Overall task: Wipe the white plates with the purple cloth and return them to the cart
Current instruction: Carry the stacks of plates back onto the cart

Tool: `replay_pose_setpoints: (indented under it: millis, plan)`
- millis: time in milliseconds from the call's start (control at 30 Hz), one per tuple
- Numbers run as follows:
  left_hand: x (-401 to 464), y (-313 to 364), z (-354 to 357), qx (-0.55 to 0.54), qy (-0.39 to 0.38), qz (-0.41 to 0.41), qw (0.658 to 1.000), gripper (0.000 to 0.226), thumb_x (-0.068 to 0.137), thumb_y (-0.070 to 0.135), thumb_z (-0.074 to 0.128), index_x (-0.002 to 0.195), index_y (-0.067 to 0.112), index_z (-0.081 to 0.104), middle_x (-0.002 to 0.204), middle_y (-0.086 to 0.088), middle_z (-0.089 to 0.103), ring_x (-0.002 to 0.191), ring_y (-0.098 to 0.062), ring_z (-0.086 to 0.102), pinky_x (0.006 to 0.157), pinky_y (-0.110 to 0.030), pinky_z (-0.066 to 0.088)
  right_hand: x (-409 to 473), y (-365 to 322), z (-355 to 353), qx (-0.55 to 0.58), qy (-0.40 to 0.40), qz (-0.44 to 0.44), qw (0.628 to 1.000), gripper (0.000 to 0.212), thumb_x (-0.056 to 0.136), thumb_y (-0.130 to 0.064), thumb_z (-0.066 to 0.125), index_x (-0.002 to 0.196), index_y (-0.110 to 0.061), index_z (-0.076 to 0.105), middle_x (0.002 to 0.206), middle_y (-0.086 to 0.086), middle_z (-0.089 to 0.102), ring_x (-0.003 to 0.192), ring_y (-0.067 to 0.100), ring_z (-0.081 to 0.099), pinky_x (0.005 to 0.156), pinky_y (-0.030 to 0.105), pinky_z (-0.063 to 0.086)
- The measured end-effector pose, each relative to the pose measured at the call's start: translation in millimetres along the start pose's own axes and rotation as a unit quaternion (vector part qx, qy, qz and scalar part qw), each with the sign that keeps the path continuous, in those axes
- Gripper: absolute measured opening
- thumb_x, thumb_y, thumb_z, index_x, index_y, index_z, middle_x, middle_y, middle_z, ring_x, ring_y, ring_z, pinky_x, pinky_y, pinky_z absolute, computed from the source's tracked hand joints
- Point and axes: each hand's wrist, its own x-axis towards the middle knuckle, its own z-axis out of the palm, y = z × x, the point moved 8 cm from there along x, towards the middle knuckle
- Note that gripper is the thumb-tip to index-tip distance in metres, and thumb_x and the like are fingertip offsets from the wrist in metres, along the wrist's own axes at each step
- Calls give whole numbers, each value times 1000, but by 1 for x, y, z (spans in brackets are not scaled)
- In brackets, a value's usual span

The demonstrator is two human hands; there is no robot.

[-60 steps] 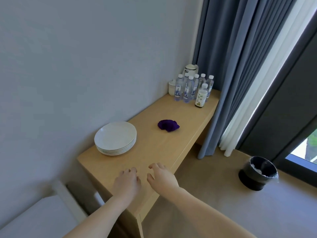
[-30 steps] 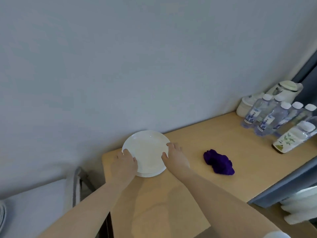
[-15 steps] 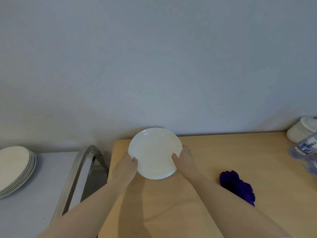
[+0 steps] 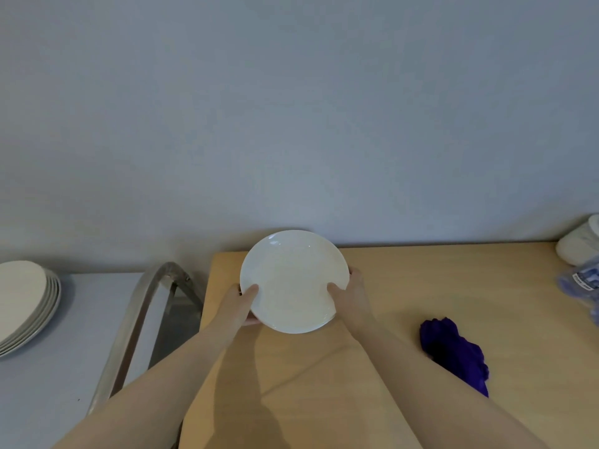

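White plate [image 4: 293, 280] sits at the centre of view, held from both sides over the wooden table [image 4: 421, 286]. The left hand [image 4: 238, 301] grips the rim at about eight o'clock, thumb curled onto the upper face and fingers tucked beneath; the right hand [image 4: 351, 294] grips at about four o'clock the same way. Whether other plates lie under it cannot be told.

Purple cloth [image 4: 453, 353] lies bunched on the table at four o'clock from the plate, well apart from both hands and untouched. At nine o'clock, on the grey cart [image 4: 64, 367] with its metal handle [image 4: 142, 312], rests a stack [image 4: 24, 306] of white plates.

Judging from this, wiping of the held plate has not begun: one hand must let go and fetch the cloth, wipe, then set the plate on the cart.
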Motion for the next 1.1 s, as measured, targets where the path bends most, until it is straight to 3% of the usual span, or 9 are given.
replay_pose_setpoints:
  millis: [67, 133, 300, 433, 633, 800, 967, 1100]
  plan:
    - [0, -3, 0, -29, -8, -12, 999, 27, 95, 23, 52, 119, 10, 50, 114, -6, 60, 102, -24, 60, 62, -32, 57, -2, 1, 0, 29, 4, 7, 1000, 33, 71, -21, 58, 97, -40, 51, 94, -21, 57, 87, 2, 59, 66, 26, 50]
    - [0, -3, 0, -48, -14, -16, 999, 24, 95, 21, 53, 116, 9, 52, 110, -6, 62, 98, -23, 61, 59, -31, 57, -3, -1, 1, 44, 5, 7, 999, 28, 72, -18, 58, 84, -42, 51, 88, -21, 60, 82, 0, 59, 62, 23, 48]
    - [1, -3, -1, -70, -11, -23, 997, 21, 94, 16, 53, 114, 8, 54, 107, -9, 63, 94, -24, 62, 54, -30, 57, -4, 1, 0, 71, 21, 18, 997, 32, 80, -12, 60, 104, -32, 50, 95, -18, 59, 89, 7, 58, 71, 28, 47]
    - [0, -3, 0, -66, -7, -16, 998, 19, 94, 15, 51, 111, 8, 55, 107, -8, 63, 94, -22, 62, 56, -30, 57, -3, 4, 0, 76, 30, 43, 996, 39, 81, -12, 60, 117, -23, 51, 106, -5, 59, 98, 20, 57, 84, 40, 51]
    - [-6, -3, -1, -57, -8, -11, 998, 18, 95, 14, 50, 110, 6, 56, 111, -10, 62, 97, -24, 62, 62, -33, 57, -3, 2, 2, 78, 37, 45, 995, 33, 79, -8, 57, 103, -29, 49, 93, -13, 58, 89, 17, 59, 75, 35, 49]
    - [-14, -9, -7, -56, 1, -18, 998, 20, 95, 14, 51, 113, 7, 54, 115, -11, 61, 102, -27, 61, 63, -33, 57, -10, 3, 6, 80, 16, 42, 996, 35, 78, -8, 58, 108, -25, 51, 98, -9, 60, 93, 20, 59, 81, 41, 53]
    - [-27, -15, -15, -53, 14, -20, 998, 20, 96, 14, 51, 115, 9, 52, 119, -11, 60, 103, -28, 59, 66, -34, 56, -25, -2, 13, 91, -23, 21, 995, 31, 63, -22, 55, 92, -34, 53, 99, -10, 63, 92, 14, 62, 77, 38, 55]
    - [-37, -10, -23, -71, 25, -11, 997, 20, 96, 14, 51, 116, 9, 51, 119, -12, 60, 101, -29, 61, 72, -38, 56, -27, -14, 15, 92, -24, -4, 995, 37, 75, -15, 58, 108, -29, 50, 99, -15, 60, 91, 8, 60, 70, 30, 50]
